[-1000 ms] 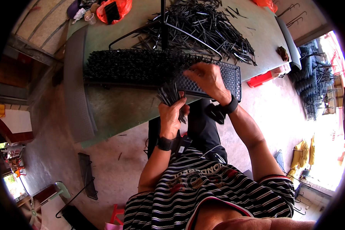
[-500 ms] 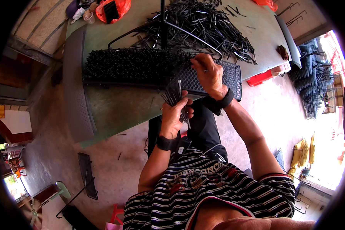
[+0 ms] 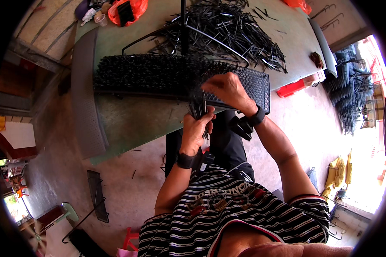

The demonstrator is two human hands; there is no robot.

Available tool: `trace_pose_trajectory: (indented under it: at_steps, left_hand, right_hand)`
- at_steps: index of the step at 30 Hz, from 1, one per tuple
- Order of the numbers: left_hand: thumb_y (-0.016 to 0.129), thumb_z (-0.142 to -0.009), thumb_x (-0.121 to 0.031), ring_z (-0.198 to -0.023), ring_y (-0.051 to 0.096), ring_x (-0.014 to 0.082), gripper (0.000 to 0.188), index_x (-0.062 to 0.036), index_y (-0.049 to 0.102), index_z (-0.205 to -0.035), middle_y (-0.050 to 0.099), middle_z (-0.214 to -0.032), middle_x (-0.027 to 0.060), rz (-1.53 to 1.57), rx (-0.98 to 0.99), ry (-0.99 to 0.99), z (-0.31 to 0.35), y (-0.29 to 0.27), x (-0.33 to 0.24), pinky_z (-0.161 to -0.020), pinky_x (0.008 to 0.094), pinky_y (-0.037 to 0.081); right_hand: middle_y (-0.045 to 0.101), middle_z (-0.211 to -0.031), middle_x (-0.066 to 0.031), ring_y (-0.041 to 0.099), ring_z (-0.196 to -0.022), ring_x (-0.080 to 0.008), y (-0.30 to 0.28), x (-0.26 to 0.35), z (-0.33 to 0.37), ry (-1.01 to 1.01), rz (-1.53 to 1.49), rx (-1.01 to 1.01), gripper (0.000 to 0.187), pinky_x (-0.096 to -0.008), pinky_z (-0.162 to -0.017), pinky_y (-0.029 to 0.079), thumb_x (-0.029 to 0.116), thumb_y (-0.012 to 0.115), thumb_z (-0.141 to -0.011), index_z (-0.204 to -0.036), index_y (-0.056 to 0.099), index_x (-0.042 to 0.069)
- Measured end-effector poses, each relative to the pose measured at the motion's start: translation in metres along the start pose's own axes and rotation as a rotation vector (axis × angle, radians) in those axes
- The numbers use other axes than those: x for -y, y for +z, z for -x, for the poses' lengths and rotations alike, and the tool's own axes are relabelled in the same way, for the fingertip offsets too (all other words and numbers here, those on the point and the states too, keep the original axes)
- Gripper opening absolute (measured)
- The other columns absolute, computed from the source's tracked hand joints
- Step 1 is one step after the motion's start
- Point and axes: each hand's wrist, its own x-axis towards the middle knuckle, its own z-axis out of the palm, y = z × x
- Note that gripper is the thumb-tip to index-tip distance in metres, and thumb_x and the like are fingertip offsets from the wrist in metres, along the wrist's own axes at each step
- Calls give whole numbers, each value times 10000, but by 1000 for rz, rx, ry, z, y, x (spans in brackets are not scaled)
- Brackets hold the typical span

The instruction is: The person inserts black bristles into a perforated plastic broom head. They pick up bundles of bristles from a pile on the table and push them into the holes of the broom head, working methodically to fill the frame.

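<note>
Below the panel's front edge, my left hand is closed around an upright bundle of thin black strips. My right hand is over the bare end of the panel, its bent fingertips close to the bundle's top. Those fingers look pinched but are smeared by motion, so what they hold, if anything, cannot be made out. The long black perforated panel lies across the table. Dense black tufts cover its left and middle part; rows of holes show at its right end.
Loose black strips form a large pile on the green table, behind a black metal frame. A grey mat hangs over the table's left edge. An orange bag sits far left; dark racks are stacked at right.
My right hand has moved left and slightly down, from over the panel toward the top of the bundle. My left hand has shifted slightly right, still holding the strips.
</note>
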Motion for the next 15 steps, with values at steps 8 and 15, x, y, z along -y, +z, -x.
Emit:
trace_pose_trajectory:
  at_steps: [8, 15]
  left_hand:
    - [662, -790, -34, -499, 562, 121, 209, 15, 609, -987, 620, -714, 71, -39, 18, 23, -2, 2, 9, -422, 238, 404]
    - [658, -794, -50, -489, 560, 126, 186, -27, 620, -975, 634, -743, 78, 11, -28, 26, -5, -8, 15, -417, 235, 408]
  right_hand:
    - [632, -620, -84, 601, -479, -124, -17, -8, 2, 349, -463, -93, 224, -234, -437, 466, 142, 586, -869, -812, 636, -68]
    - [661, -761, -117, 646, -575, -145, -22, -6, -5, 297, -591, -138, 232, -235, -502, 525, 163, 543, -919, -926, 589, -65]
